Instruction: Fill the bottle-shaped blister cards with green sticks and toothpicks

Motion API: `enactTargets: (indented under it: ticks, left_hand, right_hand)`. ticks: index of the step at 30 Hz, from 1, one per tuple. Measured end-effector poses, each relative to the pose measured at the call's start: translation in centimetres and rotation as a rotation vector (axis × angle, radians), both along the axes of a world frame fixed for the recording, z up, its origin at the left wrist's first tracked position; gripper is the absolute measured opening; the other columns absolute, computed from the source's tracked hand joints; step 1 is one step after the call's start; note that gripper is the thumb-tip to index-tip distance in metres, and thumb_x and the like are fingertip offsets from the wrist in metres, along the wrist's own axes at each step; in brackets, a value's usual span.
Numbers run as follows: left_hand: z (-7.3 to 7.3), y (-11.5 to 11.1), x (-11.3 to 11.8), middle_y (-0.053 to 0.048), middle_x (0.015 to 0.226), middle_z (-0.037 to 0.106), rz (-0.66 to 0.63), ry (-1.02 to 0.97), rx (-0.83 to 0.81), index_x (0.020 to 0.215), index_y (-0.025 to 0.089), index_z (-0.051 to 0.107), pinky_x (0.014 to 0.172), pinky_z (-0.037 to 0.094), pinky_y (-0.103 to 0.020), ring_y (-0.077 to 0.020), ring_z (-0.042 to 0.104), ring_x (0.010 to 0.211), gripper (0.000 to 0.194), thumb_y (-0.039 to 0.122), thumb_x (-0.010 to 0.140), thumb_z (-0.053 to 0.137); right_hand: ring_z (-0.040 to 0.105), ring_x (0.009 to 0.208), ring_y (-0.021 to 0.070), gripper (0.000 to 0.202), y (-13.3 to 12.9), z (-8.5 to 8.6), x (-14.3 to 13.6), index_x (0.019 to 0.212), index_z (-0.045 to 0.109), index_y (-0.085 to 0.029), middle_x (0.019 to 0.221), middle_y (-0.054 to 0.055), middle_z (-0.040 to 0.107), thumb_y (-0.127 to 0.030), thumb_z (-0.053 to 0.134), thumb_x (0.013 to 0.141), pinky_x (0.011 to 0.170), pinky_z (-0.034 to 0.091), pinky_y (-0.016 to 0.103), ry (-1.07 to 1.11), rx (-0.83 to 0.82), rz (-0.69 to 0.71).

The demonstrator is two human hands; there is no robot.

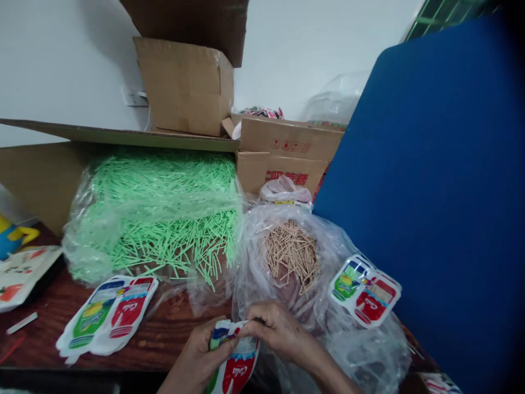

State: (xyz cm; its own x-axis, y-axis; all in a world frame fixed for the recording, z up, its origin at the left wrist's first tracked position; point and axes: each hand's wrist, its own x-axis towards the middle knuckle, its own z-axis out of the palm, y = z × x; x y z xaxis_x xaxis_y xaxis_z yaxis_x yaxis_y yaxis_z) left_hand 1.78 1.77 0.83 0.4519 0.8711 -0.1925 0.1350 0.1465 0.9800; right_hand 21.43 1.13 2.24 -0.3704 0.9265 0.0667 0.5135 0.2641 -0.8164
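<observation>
Both my hands are closed on one printed candy pouch (241, 365) near the table's front edge; it has a red "Cola" half and a green half. My left hand (205, 350) grips its left side, thumb across the front. My right hand (279, 331) pinches the pouch's top edge. To the left lies a stack of flat, matching pouches (109, 317). At right, a filled-looking pouch (365, 290) rests on a clear plastic bag. Brown thin sticks (292, 251) lie in an open plastic bag just beyond my hands.
A large heap of green sticks (164, 213) spills from a plastic-lined cardboard box at back left. More cardboard boxes (184, 87) stand against the wall. A blue panel (430, 180) bounds the right side. A yellow and blue toy (14, 236) sits at far left.
</observation>
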Motion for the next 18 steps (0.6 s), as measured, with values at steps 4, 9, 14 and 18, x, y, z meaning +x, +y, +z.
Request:
enactTargets:
  ticks: [4,9,14,18]
  left_hand:
    - [-0.8,0.3,1.0,0.000,0.064,0.062,-0.021,-0.026,-0.058,0.070,0.014,0.067,0.057,0.044,-0.021,-0.0148,0.052,0.060,0.023,0.037,0.070,0.071]
    - [-1.8,0.5,1.6,0.000,0.062,0.064,0.029,0.035,-0.026,0.070,0.014,0.068,0.057,0.046,-0.022,-0.0156,0.053,0.058,0.018,0.029,0.063,0.076]
    - [-1.3,0.2,2.1,-0.001,0.069,0.068,-0.008,0.103,0.127,0.071,0.016,0.071,0.063,0.047,-0.023,-0.0179,0.057,0.064,0.011,0.027,0.071,0.069]
    - [-0.6,-0.2,2.9,0.000,0.064,0.063,-0.050,0.080,0.078,0.064,0.016,0.068,0.058,0.045,-0.021,-0.0155,0.052,0.060,0.018,0.032,0.072,0.069]
  right_hand:
    - [0.056,0.068,0.0111,0.026,-0.4,0.4,0.7,0.080,0.066,-0.018,0.071,-0.003,0.060,-0.040,0.055,0.090,0.063,0.036,0.021,0.092,0.025,-0.013]
    - [0.055,0.068,0.0107,0.032,-0.5,0.0,1.2,0.075,0.065,-0.018,0.069,-0.003,0.059,-0.043,0.053,0.090,0.062,0.036,0.021,0.140,0.030,-0.032]
    - [0.051,0.063,0.0094,0.033,-0.7,-0.9,1.7,0.068,0.061,-0.017,0.064,-0.004,0.054,-0.041,0.054,0.090,0.059,0.032,0.021,0.109,0.049,-0.052]
    - [0.046,0.057,0.0082,0.037,-1.0,-1.1,2.5,0.062,0.058,-0.016,0.059,-0.006,0.050,-0.041,0.055,0.089,0.055,0.031,0.020,0.118,-0.027,-0.050]
